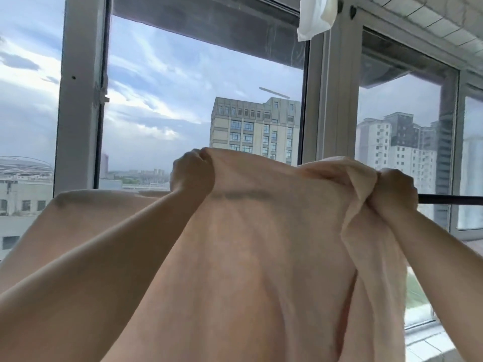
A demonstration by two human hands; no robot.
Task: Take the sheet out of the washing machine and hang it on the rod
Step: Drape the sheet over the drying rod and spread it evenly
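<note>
A pale peach sheet (261, 244) fills the lower middle of the head view, raised in front of the window. My left hand (192, 169) grips its top edge at the centre. My right hand (397, 189) grips a bunched fold of it at the right. A dark rod (452, 199) runs level behind my right hand and shows only at the right; the sheet hides the rest. To the left, part of the sheet (86, 212) hangs spread out at rod height. The washing machine is out of view.
Large windows with grey metal frames (78, 95) stand just behind the rod, with city buildings beyond. A white cloth (316, 17) hangs from above at the top right. A tiled sill (439, 340) lies at the lower right.
</note>
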